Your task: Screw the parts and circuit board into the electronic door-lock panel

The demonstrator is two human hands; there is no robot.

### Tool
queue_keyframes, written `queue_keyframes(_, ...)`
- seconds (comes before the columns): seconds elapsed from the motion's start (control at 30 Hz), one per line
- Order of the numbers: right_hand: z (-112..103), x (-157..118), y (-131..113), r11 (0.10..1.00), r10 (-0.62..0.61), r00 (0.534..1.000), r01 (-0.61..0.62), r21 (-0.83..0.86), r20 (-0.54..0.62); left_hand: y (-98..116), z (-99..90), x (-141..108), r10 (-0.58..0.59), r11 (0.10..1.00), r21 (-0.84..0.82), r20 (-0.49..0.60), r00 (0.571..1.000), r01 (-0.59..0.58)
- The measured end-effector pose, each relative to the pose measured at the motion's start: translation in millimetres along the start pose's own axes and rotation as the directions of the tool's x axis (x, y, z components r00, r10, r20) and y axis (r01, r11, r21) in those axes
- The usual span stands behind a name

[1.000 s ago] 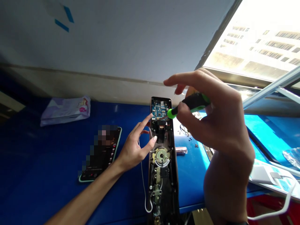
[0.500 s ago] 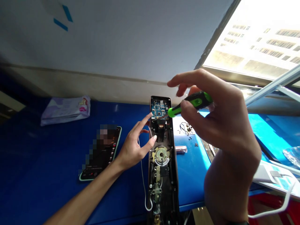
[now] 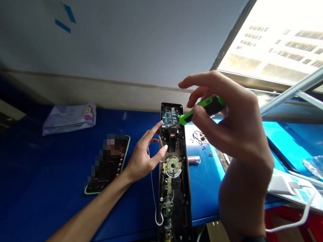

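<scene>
My right hand [image 3: 227, 121] grips a green-and-black screwdriver [image 3: 202, 109] between thumb and fingers, the index finger stretched out above it. Its thin shaft slants down to the left, to just below a blue circuit board [image 3: 170, 117]. That board sits at the far end of a long black open housing [image 3: 186, 174], which looks like an electronic door lock. At the housing's left edge rests my left hand [image 3: 143, 156], thumb and index finger spread apart. A thin white wire [image 3: 154, 198] loops down beside it. Where the screwdriver's tip touches is too small to make out.
A phone [image 3: 108, 164] lies left on the blue table [image 3: 63, 168], near a purple-white packet [image 3: 70, 117]. Right of the housing are small screws [image 3: 210, 154], a wrapped cylinder [image 3: 194, 160] and a small part with wire [image 3: 202, 137]. A white cable [image 3: 300, 225] hangs at right.
My right hand and the screwdriver have shifted and turned slightly, with the fingers curling a little differently. The whole view has slid a little left. My left hand stays at the housing.
</scene>
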State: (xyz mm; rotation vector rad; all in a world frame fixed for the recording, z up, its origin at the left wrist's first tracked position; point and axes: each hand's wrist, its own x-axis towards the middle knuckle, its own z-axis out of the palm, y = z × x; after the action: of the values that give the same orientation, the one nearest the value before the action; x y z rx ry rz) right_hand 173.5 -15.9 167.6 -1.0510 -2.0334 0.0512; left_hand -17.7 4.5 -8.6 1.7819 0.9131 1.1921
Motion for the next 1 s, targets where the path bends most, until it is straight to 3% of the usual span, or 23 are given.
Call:
queue_keyframes(0.07, 0.3, 0.0, 0.1, 1.0, 0.002, 1.0, -0.002, 0.012, 0.001, 0.5, 0.2, 0.1, 0.001, 1.0, -0.001, -0.004, 1.0, -0.001)
queue_keyframes(0.23, 7.1, 0.4, 3.2, 0.999, 0.043, 0.991, -0.047, -0.026, -0.124, 2.8, -0.6, 0.3, -0.003, 1.0, 0.008, -0.003, 1.0, 0.003)
queue_keyframes(0.37, 4.2, 0.1, 3.8, 0.997, 0.011, 0.997, -0.016, -0.073, -0.072, 1.8, -1.0, 0.0, 0.002, 1.0, 0.015, 0.002, 1.0, -0.002)
queue_keyframes(0.53, 0.8, -0.1, 1.5, 0.999, -0.027, 1.0, 0.027, 0.031, 0.007, -0.1, -1.2, -0.1, 0.027, 0.999, 0.042, -0.003, 1.0, -0.027)
queue_keyframes(0.8, 6.6, 0.1, 6.1, 0.997, 0.035, 0.995, -0.041, -0.061, -0.093, 4.9, -1.2, 1.6, 0.026, 0.996, 0.083, -0.009, 1.0, -0.025)
queue_keyframes(1.0, 5.7, 0.6, 8.4, 0.998, -0.062, 0.996, 0.061, -0.02, -0.067, 2.0, 0.1, 1.9, 0.029, 0.997, 0.076, -0.046, 0.999, -0.025)
